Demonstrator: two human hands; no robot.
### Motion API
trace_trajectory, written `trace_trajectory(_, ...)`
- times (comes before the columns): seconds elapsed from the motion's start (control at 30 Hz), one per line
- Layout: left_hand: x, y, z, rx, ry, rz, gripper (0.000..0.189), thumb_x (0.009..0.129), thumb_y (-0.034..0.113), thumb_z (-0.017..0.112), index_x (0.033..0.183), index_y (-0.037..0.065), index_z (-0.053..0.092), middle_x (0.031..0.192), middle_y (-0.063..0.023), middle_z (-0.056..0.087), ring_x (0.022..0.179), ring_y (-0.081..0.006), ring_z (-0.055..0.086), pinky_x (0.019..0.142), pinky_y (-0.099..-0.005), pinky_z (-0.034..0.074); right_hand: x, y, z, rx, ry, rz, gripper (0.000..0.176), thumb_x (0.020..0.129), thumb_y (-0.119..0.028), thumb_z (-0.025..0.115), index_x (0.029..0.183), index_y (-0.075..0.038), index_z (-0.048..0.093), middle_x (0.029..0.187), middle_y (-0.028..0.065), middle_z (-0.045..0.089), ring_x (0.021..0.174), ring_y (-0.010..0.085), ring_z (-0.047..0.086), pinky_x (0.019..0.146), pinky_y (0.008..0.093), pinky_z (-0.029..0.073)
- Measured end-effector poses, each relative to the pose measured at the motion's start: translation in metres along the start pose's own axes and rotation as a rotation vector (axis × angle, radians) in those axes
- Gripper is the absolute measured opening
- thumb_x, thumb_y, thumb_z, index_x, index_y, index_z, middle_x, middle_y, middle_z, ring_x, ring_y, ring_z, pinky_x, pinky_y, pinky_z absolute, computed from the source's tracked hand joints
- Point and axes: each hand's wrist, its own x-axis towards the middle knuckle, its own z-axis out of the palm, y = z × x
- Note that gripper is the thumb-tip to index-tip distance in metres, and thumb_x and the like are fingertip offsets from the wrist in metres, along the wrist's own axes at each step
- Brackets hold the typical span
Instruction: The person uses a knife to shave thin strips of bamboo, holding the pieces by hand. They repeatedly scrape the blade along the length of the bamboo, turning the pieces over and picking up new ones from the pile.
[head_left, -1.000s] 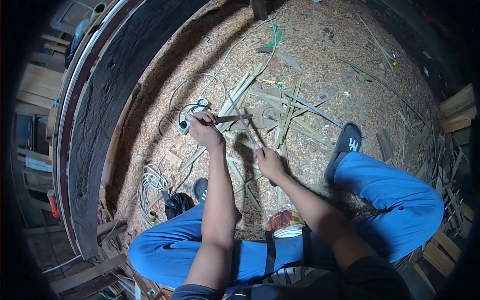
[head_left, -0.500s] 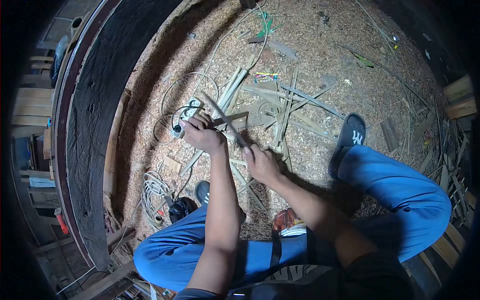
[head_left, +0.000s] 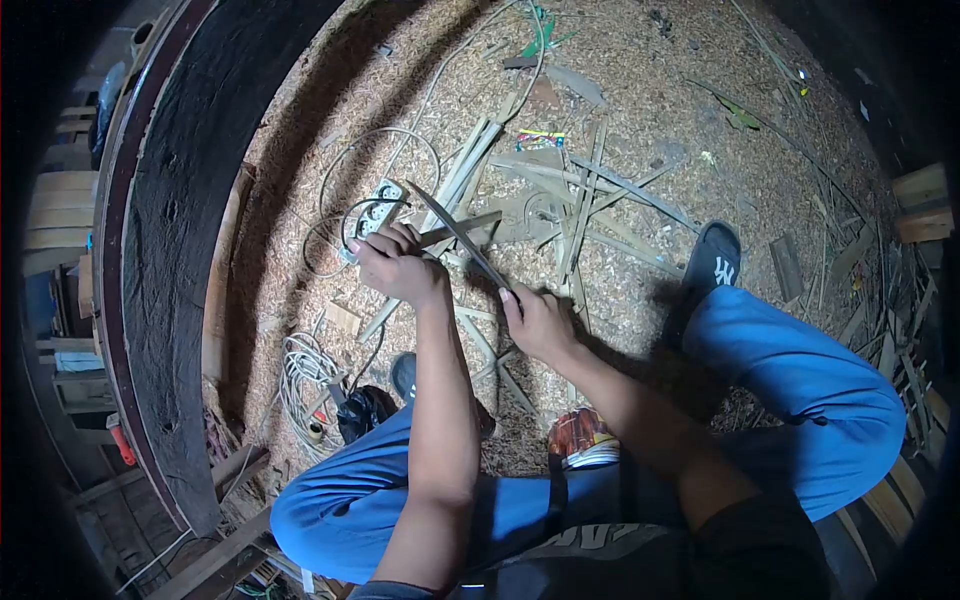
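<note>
My left hand [head_left: 398, 268] is closed around the near end of a short wooden strip [head_left: 478, 226], which sticks out to the right. In my right hand [head_left: 538, 322] is the handle of a long, narrow knife [head_left: 462, 236]. Its blade slants up and left across the strip, just beyond my left fingers, with the tip near the power strip. The fingers of both hands cover the ends they hold. Close behind my left hand, the white power strip [head_left: 378, 207] lies on the floor with a dark cable plugged in.
Thin wooden slats [head_left: 582, 205] lie crossed on the shavings-covered floor [head_left: 640, 110]. A coiled cable [head_left: 308, 372] and a black plastic bag [head_left: 362, 414] lie left of my legs. A dark curved timber [head_left: 175, 250] runs along the left. My sandalled foot [head_left: 712, 258] is at right.
The knife and my right hand have shifted slightly right, and the blade's flat shows at a different angle. The wooden strip has tilted and looks lighter. The whole view has moved a little.
</note>
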Motion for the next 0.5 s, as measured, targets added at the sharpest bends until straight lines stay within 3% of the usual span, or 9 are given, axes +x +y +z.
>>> trace_trajectory(0.07, 0.006, 0.001, -0.003, -0.039, 0.001, -0.021, 0.052, 0.108, 0.030, 0.026, 0.058, 0.014, 0.023, 0.051, -0.0010, 0.023, 0.046, -0.0141, 0.020, 0.046, -0.0303, 0.022, -0.004, -0.026, -0.007, 0.104, -0.086, 0.105, 0.031, 0.100, -0.029, 0.048, 0.095, -0.001, 0.057, 0.060, 0.0242, 0.058, 0.059, 0.0459, 0.061, 0.058, 0.0532, 0.047)
trace_trajectory(0.17, 0.000, -0.001, -0.012, -0.066, 0.006, -0.050, 0.051, 0.108, 0.031, 0.025, 0.060, 0.015, 0.022, 0.051, -0.0004, 0.022, 0.045, -0.0137, 0.020, 0.045, -0.0296, 0.022, -0.009, -0.023, 0.002, -0.026, -0.022, -0.035, 0.031, 0.100, -0.029, 0.048, 0.092, 0.000, 0.057, 0.055, 0.0206, 0.057, 0.052, 0.0416, 0.060, 0.052, 0.0497, 0.048)
trace_trajectory(0.23, -0.004, -0.002, -0.018, -0.025, 0.020, -0.032, 0.051, 0.108, 0.030, 0.024, 0.059, 0.014, 0.022, 0.051, -0.0004, 0.022, 0.046, -0.0136, 0.019, 0.045, -0.0297, 0.023, -0.007, -0.021, -0.003, 0.041, -0.094, 0.038, 0.033, 0.101, -0.029, 0.047, 0.095, 0.001, 0.059, 0.057, 0.0211, 0.059, 0.054, 0.0416, 0.061, 0.054, 0.0490, 0.050)
trace_trajectory(0.27, -0.003, -0.001, -0.017, -0.005, 0.022, 0.000, 0.051, 0.108, 0.029, 0.024, 0.059, 0.014, 0.022, 0.051, -0.0004, 0.021, 0.047, -0.0136, 0.019, 0.046, -0.0298, 0.023, -0.002, -0.021, -0.011, 0.089, -0.145, 0.259, 0.035, 0.101, -0.029, 0.045, 0.101, 0.001, 0.061, 0.061, 0.0224, 0.061, 0.058, 0.0435, 0.063, 0.059, 0.0515, 0.051)
trace_trajectory(0.33, -0.002, 0.004, -0.013, -0.051, 0.014, -0.021, 0.051, 0.108, 0.028, 0.024, 0.059, 0.014, 0.022, 0.051, -0.0005, 0.022, 0.047, -0.0136, 0.019, 0.046, -0.0299, 0.023, 0.009, 0.028, -0.005, 0.005, -0.090, 0.325, 0.036, 0.101, -0.030, 0.044, 0.108, 0.002, 0.062, 0.065, 0.0242, 0.063, 0.064, 0.0442, 0.064, 0.062, 0.0526, 0.051)
trace_trajectory(0.37, -0.004, 0.003, -0.011, -0.087, 0.008, -0.059, 0.051, 0.108, 0.027, 0.024, 0.059, 0.013, 0.022, 0.051, -0.0007, 0.022, 0.047, -0.0137, 0.019, 0.046, -0.0300, 0.023, 0.006, 0.040, -0.005, -0.104, -0.011, 0.211, 0.035, 0.101, -0.029, 0.045, 0.104, 0.000, 0.063, 0.069, 0.0252, 0.063, 0.067, 0.0439, 0.065, 0.063, 0.0521, 0.051)
trace_trajectory(0.4, -0.006, 0.001, -0.009, -0.083, 0.010, -0.069, 0.051, 0.108, 0.027, 0.024, 0.059, 0.013, 0.022, 0.051, -0.0007, 0.022, 0.047, -0.0137, 0.019, 0.046, -0.0300, 0.023, 0.003, 0.029, -0.009, -0.106, -0.014, 0.221, 0.035, 0.101, -0.029, 0.045, 0.104, 0.000, 0.063, 0.069, 0.0252, 0.063, 0.067, 0.0439, 0.065, 0.063, 0.0521, 0.051)
trace_trajectory(0.47, -0.009, -0.001, -0.001, -0.076, 0.009, 0.006, 0.052, 0.107, 0.027, 0.031, 0.058, 0.013, 0.026, 0.050, -0.0003, 0.025, 0.044, -0.0121, 0.023, 0.043, -0.0283, 0.022, -0.005, -0.010, -0.018, 0.030, -0.107, 0.171, 0.033, 0.100, -0.030, 0.046, 0.103, -0.001, 0.063, 0.073, 0.0271, 0.064, 0.072, 0.0456, 0.064, 0.067, 0.0524, 0.051)
trace_trajectory(0.5, -0.009, 0.001, 0.003, -0.060, 0.029, 0.001, 0.052, 0.107, 0.027, 0.030, 0.057, 0.013, 0.025, 0.049, -0.0003, 0.024, 0.044, -0.0119, 0.023, 0.043, -0.0284, 0.022, -0.006, 0.005, 0.004, -0.016, 0.041, -0.078, 0.034, 0.100, -0.035, 0.046, 0.101, -0.006, 0.063, 0.062, 0.0220, 0.062, 0.061, 0.0446, 0.063, 0.057, 0.0542, 0.050)
